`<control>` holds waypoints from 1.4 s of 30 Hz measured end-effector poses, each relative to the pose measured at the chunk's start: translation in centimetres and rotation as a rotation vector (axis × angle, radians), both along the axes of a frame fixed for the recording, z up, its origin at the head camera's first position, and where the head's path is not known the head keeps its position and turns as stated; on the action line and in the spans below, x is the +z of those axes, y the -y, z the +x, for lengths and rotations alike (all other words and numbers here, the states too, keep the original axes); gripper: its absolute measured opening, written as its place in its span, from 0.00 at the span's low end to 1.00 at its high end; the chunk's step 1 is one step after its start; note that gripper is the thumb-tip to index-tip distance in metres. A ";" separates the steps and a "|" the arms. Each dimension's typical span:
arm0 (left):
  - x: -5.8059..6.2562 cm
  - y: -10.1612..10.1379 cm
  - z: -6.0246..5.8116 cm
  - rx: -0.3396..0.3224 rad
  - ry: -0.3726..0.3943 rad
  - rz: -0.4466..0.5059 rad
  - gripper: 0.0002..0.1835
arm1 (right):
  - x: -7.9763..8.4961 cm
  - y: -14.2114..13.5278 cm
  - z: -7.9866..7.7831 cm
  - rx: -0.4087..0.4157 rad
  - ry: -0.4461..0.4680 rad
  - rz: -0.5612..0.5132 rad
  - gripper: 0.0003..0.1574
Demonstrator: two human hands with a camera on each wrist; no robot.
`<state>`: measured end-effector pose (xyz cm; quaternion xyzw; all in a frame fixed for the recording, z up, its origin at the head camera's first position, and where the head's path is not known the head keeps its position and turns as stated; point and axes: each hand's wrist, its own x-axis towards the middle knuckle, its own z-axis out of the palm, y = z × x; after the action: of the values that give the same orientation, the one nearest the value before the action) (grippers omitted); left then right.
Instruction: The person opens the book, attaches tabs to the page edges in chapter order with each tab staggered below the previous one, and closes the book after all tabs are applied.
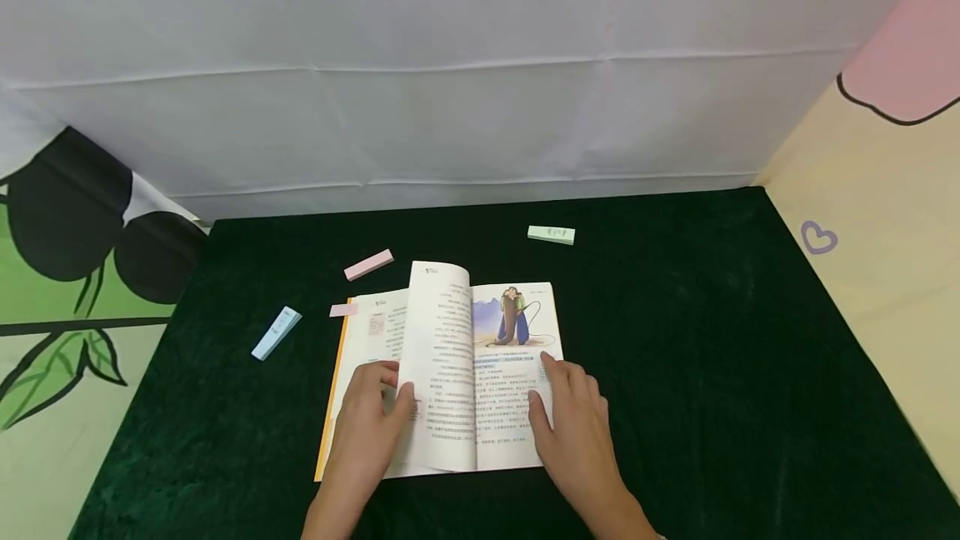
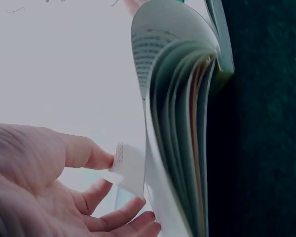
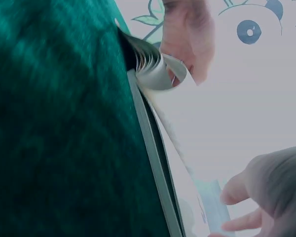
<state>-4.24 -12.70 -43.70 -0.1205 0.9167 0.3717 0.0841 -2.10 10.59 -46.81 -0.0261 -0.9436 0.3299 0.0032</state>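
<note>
Left hand (image 1: 365,408): thumb and fingers pinch a raised page (image 1: 441,348) left of the book's (image 1: 510,423) spine
Right hand (image 1: 579,417): fingers loosely spread, gripping nothing, over the book's right margin
Book: open on green cloth (image 1: 720,357)
Blue pad (image 1: 276,332): left of the book
Pink pad (image 1: 368,265), pale-green pad (image 1: 551,234): beyond its top edge

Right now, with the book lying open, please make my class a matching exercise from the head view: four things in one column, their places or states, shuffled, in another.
Things
1. blue strip
2. green strip
3. left hand
4. right hand

Places or states
A. holding a lifted page
B. lying to the left of the book
C. at the outer edge of the illustrated page
D. near the far edge of the green cloth

Pairs: 1-B, 2-D, 3-A, 4-C
</note>
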 end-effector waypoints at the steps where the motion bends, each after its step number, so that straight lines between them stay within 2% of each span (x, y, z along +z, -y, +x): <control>1: 0.0 0.1 -0.1 0.000 -0.005 -0.012 0.10 | -0.1 -0.1 0.0 -0.018 0.006 0.023 0.35; 4: -0.1 0.5 -0.2 0.000 -0.006 -0.036 0.09 | -0.4 -0.3 -0.1 -0.055 0.030 0.050 0.39; 13: -0.6 1.2 -0.5 0.039 0.013 -0.121 0.08 | -0.9 -0.5 0.0 -0.100 0.093 0.169 0.48; 25: -1.6 2.3 -0.5 0.114 0.048 -0.230 0.09 | -1.4 -0.8 0.1 -0.106 0.083 0.165 0.44; 32: -2.1 2.8 -0.3 0.142 0.037 -0.283 0.09 | -1.4 -0.4 0.3 -0.116 0.072 0.185 0.44; 38: -2.8 3.0 0.0 0.137 0.020 -0.314 0.09 | -1.4 -0.1 0.4 -0.106 0.061 0.207 0.45; 42: -3.3 2.8 0.2 0.127 0.018 -0.368 0.14 | -1.5 0.1 0.5 -0.102 0.053 0.247 0.46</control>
<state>-4.07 -15.46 -47.04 -0.1945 0.9589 0.2015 0.0452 -1.58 10.46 -48.35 -0.0821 -0.9743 0.2098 -0.0020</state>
